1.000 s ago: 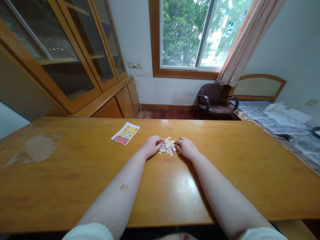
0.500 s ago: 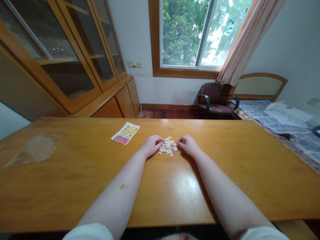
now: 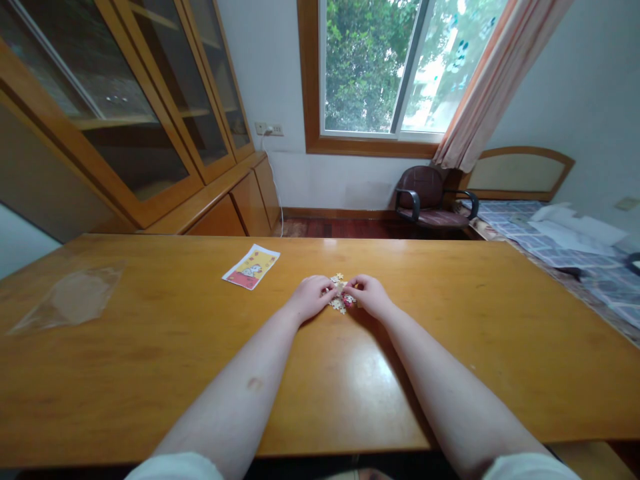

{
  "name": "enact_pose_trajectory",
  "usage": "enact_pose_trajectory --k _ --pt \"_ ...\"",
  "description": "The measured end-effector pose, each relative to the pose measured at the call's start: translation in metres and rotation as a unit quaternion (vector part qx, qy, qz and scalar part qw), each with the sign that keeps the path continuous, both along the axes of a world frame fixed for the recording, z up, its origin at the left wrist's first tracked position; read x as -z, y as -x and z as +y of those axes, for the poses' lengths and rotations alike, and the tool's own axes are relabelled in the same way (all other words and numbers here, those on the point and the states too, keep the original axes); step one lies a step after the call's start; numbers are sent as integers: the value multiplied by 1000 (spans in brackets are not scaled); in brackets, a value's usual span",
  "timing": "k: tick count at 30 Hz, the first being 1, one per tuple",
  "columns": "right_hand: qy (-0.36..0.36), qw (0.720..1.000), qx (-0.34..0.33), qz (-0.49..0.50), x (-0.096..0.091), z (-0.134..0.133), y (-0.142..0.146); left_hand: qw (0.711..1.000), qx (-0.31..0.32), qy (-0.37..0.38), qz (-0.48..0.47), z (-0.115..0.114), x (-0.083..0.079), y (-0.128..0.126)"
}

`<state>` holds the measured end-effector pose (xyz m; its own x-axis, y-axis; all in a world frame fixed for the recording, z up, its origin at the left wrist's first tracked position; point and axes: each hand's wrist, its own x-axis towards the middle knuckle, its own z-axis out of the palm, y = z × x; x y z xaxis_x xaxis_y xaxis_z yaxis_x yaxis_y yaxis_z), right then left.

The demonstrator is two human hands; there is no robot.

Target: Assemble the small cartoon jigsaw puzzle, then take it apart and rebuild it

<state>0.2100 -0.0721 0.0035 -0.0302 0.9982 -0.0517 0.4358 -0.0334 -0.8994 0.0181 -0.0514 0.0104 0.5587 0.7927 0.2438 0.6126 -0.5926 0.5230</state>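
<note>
A small heap of jigsaw puzzle pieces [image 3: 339, 306] lies on the wooden table, mostly pale backs with a few pink ones. From the left, my left hand [image 3: 313, 297] reaches over the heap with its fingers curled together; whatever is under its fingertips is hidden. My right hand [image 3: 370, 295] comes in from the other side, thumb and forefinger pinched at what looks like a pale puzzle piece. The fingertips of both hands are close together above the heap and cover part of it. Left of the hands lies a printed picture card [image 3: 253, 267] in yellow and red.
On the left of the table [image 3: 150, 373] lies a clear plastic bag [image 3: 75, 297]. Beyond the table stand a glass-fronted cabinet [image 3: 200, 170], a dark red armchair [image 3: 425, 197] and a bed [image 3: 580, 233] with papers on it.
Both hands have moved inward, closer to each other, and now cover more of the puzzle pieces. The card and the plastic bag have stayed where they were.
</note>
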Motion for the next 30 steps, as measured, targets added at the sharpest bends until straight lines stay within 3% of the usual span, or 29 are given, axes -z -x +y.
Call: enact_pose_trajectory --k 6,9,11,15,22,27,30 --pt "-24 998 11 -55 -1 0 -1 999 12 24 -28 3 3 0" --pt "-123 979 -10 -165 -6 2 -14 998 55 0 -26 4 5 2" --pt "-166 957 -73 -226 -12 1 -25 996 82 -34 -5 3 5 4" --pt "-87 937 -190 -279 -25 -6 -38 989 124 -68 47 -1 2 5" --pt "60 924 -261 -272 -33 -13 -33 985 146 -57 67 -6 -6 6" --pt "-3 935 -158 -317 -27 -5 -38 986 143 -53 67 -6 -8 7" --pt "16 930 -155 -333 -24 -2 -40 984 146 -45 93 -6 -9 6"
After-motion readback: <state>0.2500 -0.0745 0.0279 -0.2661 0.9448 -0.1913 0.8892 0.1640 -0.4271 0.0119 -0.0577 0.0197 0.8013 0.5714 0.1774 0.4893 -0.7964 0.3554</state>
